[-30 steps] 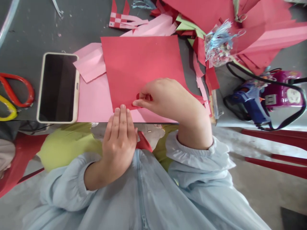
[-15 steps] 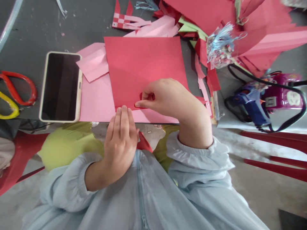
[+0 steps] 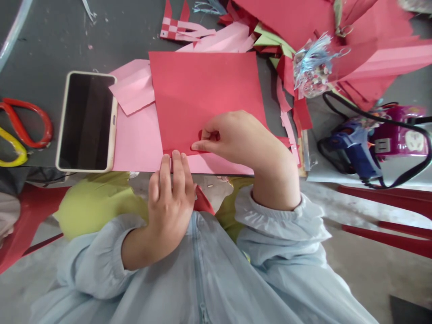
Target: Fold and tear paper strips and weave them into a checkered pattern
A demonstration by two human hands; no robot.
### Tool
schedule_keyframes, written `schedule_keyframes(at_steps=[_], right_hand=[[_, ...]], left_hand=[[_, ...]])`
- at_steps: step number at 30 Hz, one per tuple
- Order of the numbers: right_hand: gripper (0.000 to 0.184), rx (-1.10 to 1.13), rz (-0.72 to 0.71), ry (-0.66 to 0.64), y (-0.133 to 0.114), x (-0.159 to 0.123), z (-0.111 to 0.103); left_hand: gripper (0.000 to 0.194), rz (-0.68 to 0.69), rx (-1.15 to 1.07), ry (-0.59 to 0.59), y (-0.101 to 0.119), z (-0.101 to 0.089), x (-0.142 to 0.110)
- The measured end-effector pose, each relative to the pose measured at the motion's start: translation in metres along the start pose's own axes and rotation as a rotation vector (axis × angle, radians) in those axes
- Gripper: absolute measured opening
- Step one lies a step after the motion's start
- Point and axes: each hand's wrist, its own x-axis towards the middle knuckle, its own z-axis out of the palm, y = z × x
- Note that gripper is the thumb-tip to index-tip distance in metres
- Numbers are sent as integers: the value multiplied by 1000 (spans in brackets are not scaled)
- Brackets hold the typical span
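A sheet of red paper [image 3: 202, 85] lies over a larger pink sheet [image 3: 138, 139] at the table's near edge. A narrow darker band, like a fold, runs along its near edge. My left hand [image 3: 172, 193] lies palm down with its fingers stretched out, fingertips resting on that edge near the left corner. To the right of them, my right hand [image 3: 232, 137] is curled in a pinch, thumb and fingers closed at the red paper's near edge. The part between its fingertips is mostly hidden by the hand.
To the left lie a phone [image 3: 86, 121] and scissors with red and yellow handles [image 3: 30, 123]. Paper scraps [image 3: 300, 108], a bag of beads with a blue tassel [image 3: 313, 67] and a blue glue gun [image 3: 354, 144] with a black cord are at the right. A woven paper piece [image 3: 170, 29] lies behind.
My left fingers have spread slightly and drawn back a little toward me. My right hand stays at nearly the same spot on the paper's edge. The view has shifted slightly.
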Motion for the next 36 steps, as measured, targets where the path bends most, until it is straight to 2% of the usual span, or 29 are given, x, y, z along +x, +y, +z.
schedule_keyframes(at_steps=[5, 9, 14, 19, 23, 28, 36], right_hand=[[31, 17, -14, -25, 2, 0, -4], [31, 12, -47, -43, 7, -4, -8], [28, -56, 29, -38, 17, -12, -11], [29, -85, 48, -34, 23, -11, -9], [28, -110, 39, -20, 22, -9, -8], [27, -134, 66, -74, 16, -8, -12], [28, -127, 81, -99, 14, -7, -14]], left_hand=[[68, -49, -84, -29, 0, 1, -2], [67, -13, -27, 9, -1, 0, 2], [59, 27, 34, 46, -2, -3, 8], [61, 20, -1, 57, -4, -3, 9], [64, -6, -48, 29, -5, -2, 9], [67, -2, -79, -5, -8, -4, 10], [63, 5, -39, -52, -8, -7, 10]])
